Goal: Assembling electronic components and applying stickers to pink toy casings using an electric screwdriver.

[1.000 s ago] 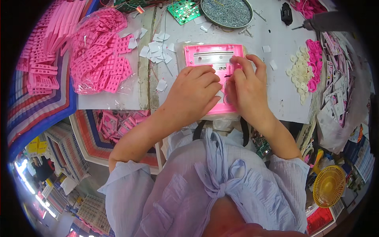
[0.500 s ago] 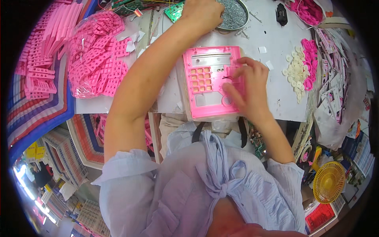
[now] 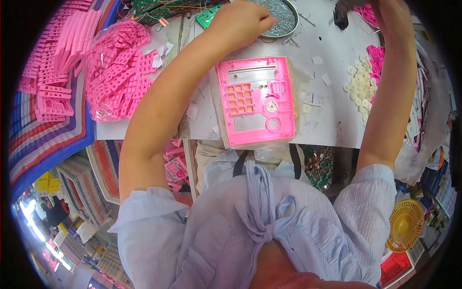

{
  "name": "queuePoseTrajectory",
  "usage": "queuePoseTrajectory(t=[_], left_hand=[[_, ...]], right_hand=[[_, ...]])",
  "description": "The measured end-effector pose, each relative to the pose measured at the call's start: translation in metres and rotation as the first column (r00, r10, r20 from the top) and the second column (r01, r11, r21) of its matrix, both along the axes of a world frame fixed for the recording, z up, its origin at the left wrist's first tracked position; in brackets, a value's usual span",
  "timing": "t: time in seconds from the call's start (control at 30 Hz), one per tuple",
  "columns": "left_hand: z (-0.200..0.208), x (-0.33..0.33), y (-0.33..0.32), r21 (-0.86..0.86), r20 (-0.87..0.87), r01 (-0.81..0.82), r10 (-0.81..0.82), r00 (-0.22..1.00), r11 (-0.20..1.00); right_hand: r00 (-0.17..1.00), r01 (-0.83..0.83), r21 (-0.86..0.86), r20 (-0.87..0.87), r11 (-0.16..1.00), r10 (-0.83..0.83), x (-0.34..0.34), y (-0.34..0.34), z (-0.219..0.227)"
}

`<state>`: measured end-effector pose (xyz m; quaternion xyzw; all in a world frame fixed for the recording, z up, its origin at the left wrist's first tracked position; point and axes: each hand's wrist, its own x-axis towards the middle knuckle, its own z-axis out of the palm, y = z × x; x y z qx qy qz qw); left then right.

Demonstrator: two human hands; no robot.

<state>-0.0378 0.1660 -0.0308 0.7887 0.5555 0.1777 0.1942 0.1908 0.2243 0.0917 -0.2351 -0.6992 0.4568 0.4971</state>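
A pink plastic casing (image 3: 285,132) lies on the table in front of me, its hollow side up, with a grid of small square openings, a clear window and a round fitting. Neither hand touches it. At the far side my left hand (image 3: 239,25) has its fingers pinched together over the edge of a round tin (image 3: 297,23) full of small metal screws (image 3: 279,18). Whatever the pinch holds is hidden. My right hand (image 3: 392,14) reaches to the far right edge of view, fingers smeared and partly cut off, beside a blurred dark object (image 3: 353,6) and a small black block (image 3: 340,20).
On the left lie a clear bag of pink keypad pieces (image 3: 115,72) and stacked pink parts (image 3: 53,62). Green circuit boards (image 3: 208,17) with wires sit at the back. Cream rings (image 3: 361,86) and pink pieces (image 3: 376,60) are heaped at right. Loose screws (image 3: 313,101) lie beside the casing.
My right hand has left the casing and swung to the far right. The left hand has stayed beside the screw tin, shifting slightly left. The casing is now fully uncovered.
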Motion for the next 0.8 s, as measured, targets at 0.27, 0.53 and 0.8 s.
queuePoseTrajectory(t=[0.27,0.53,0.8], left_hand=[[-0.007,0.024,-0.154,0.167,0.392,0.082,-0.143,0.909,0.982],[-0.012,0.036,-0.177,0.309,0.436,-0.032,-0.112,0.893,0.95],[-0.014,0.037,-0.179,0.325,0.324,-0.076,-0.035,0.945,0.942]], right_hand=[[0.848,-0.459,-0.219,-0.398,0.861,0.351,0.001,-0.126,-0.068],[0.869,-0.418,-0.273,-0.397,0.866,0.294,-0.016,-0.169,-0.042],[0.878,-0.406,-0.254,-0.376,0.878,0.297,-0.016,-0.167,-0.057]])
